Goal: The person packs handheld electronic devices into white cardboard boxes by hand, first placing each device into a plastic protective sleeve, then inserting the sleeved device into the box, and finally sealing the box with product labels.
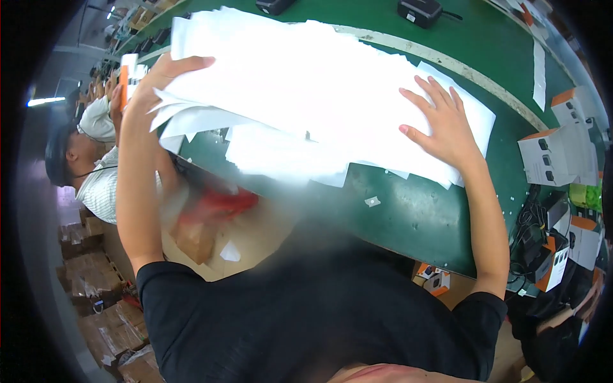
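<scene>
A wide, uneven pile of white paper sheets (pixel 281 76) lies across the green workbench, so bright that any print on it cannot be made out. At its left edge my left hand (pixel 163 75) grips the paper, thumb on top and the other fingers hidden beneath. Several sheet corners curl loose below that hand. My right hand (pixel 442 124) rests palm down on the pile's right part with fingers spread. Closer to me, another batch of white sheets (pixel 274 156) sticks out from under the pile.
White-and-orange boxes (pixel 552 156) stand at the right, near black cables (pixel 529 223). Black cases (pixel 419 11) sit beyond a pale strip on the bench (pixel 408 210). At the left a co-worker (pixel 96 159) sits close; cardboard cartons (pixel 96 274) are stacked behind. Another person's arm shows at lower right.
</scene>
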Available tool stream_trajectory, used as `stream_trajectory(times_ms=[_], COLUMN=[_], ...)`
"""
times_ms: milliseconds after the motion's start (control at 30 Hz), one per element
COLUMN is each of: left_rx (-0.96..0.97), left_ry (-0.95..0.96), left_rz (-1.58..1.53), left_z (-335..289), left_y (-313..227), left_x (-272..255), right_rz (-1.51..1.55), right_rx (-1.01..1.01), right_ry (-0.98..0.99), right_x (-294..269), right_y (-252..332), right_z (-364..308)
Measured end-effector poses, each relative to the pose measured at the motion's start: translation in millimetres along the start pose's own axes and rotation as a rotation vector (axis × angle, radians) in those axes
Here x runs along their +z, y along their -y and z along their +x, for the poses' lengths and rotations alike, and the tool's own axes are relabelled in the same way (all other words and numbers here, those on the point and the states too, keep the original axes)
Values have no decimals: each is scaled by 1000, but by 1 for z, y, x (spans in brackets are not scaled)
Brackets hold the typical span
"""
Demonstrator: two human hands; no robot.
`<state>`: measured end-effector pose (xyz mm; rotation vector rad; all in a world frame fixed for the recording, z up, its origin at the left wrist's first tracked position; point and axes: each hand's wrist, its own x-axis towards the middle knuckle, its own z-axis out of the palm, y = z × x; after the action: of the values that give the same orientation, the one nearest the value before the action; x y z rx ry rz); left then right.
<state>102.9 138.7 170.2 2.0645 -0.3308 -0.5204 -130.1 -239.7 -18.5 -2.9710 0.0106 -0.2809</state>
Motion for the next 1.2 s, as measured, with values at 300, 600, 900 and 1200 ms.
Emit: stream_trajectory(times_ms=[300, 600, 900, 1200], left_rx=[133, 172, 166, 454], left_ry=[-350, 222, 237, -404], left_rz=[-88, -247, 506, 315], left_z=[-28, 34, 32, 13], left_y=[-96, -42, -5, 31], left_x=[41, 189, 262, 134], right_rz=[798, 1506, 1125, 929], right_rx=[57, 455, 383, 413], right_ry=[-220, -602, -547, -484], right_x=[1, 3, -3, -2], right_y=[-42, -139, -117, -114], right_z=[5, -11, -11, -13])
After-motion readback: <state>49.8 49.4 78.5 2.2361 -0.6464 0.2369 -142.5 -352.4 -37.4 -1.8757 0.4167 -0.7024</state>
